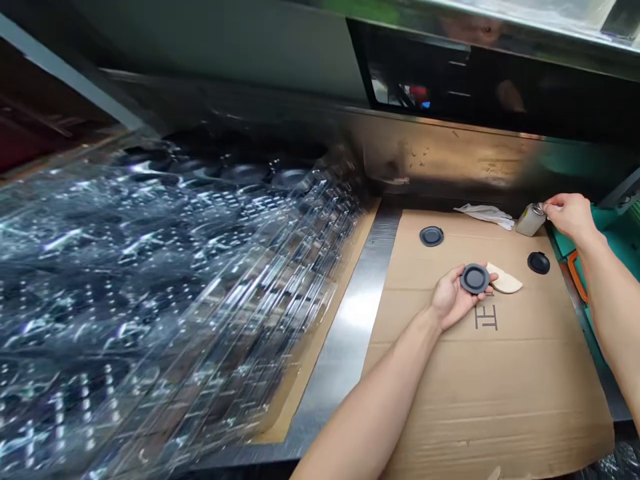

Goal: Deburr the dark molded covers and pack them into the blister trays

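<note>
Palm up over the cardboard sheet (480, 387), my left hand (454, 299) holds a dark grey round plastic part (475, 279) with a raised rim. A cream-coloured half-round pad (506, 280) lies just beyond its fingertips. At the far right corner of the cardboard, my right hand (571, 215) has its fingers closed at the top of a small pale bottle (530, 221). The bottle looks tilted. Two more dark round parts rest on the cardboard, one at the left (431, 236) and one at the right (539, 263).
Stacked clear plastic trays (175, 267) fill the left side, some with dark round parts at the back. White gloves (486, 215) lie behind the bottle. A metal machine wall (450, 150) rises at the back. Green bins (613, 233) with an orange handle (577, 277) stand at the right.
</note>
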Motion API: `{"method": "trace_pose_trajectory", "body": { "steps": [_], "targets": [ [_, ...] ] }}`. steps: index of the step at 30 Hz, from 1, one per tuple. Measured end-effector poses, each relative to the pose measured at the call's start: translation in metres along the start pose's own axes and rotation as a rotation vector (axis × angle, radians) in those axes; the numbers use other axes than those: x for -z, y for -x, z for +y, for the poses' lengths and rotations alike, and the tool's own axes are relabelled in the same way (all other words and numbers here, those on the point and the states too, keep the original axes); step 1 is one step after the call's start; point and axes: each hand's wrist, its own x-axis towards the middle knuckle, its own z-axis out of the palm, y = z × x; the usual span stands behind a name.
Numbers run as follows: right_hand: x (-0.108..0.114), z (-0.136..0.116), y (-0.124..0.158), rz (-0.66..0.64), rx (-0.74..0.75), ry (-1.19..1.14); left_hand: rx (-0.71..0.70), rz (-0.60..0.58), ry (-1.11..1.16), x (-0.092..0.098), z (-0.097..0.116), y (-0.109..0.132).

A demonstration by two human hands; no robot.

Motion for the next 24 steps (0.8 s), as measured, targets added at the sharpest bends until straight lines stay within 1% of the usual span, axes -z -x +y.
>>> {"method": "trace_pose_trajectory", "body": {
  "steps": [4,5,7,9,10,11,12,14,15,17,19,20,22,24],
  "targets": [
    [0.013,-0.01,-0.006,-0.077,-0.05,0.057,0.0,0.006,0.003,-0.002,0.001,0.0],
    [0.017,-0.014,-0.004,-0.067,-0.054,0.058,-0.006,0.008,0.002,-0.003,0.002,0.0],
    [0.022,-0.023,0.01,0.036,-0.027,0.007,-0.02,0.011,0.0,-0.003,0.003,0.001],
    [0.022,-0.034,0.038,0.182,0.017,-0.125,-0.03,0.009,-0.002,-0.002,0.004,0.001],
    [0.02,-0.04,0.056,0.231,0.028,-0.209,-0.03,0.008,-0.004,-0.002,0.004,0.001],
    [0.017,-0.047,0.076,0.239,0.027,-0.295,-0.031,0.007,-0.005,-0.002,0.004,0.001],
    [0.012,-0.054,0.097,0.22,0.021,-0.375,-0.033,0.007,-0.006,-0.001,0.004,0.0],
    [0.0,-0.069,0.136,0.14,0.053,-0.491,-0.036,0.012,-0.015,-0.001,0.003,0.0],
    [-0.007,-0.076,0.153,0.113,0.102,-0.526,-0.041,0.019,-0.02,-0.001,0.002,-0.001],
    [-0.023,-0.089,0.179,0.068,0.253,-0.557,-0.057,0.043,-0.03,-0.001,0.0,-0.002],
    [-0.038,-0.099,0.195,0.033,0.409,-0.556,-0.069,0.066,-0.037,-0.002,-0.003,-0.002],
    [-0.045,-0.103,0.2,0.029,0.458,-0.546,-0.076,0.071,-0.039,-0.002,-0.004,-0.001],
    [-0.055,-0.108,0.205,0.036,0.521,-0.506,-0.093,0.079,-0.037,-0.003,-0.005,-0.001],
    [-0.06,-0.108,0.207,0.022,0.582,-0.444,-0.114,0.1,-0.022,-0.005,-0.006,0.001]
  ]
}}
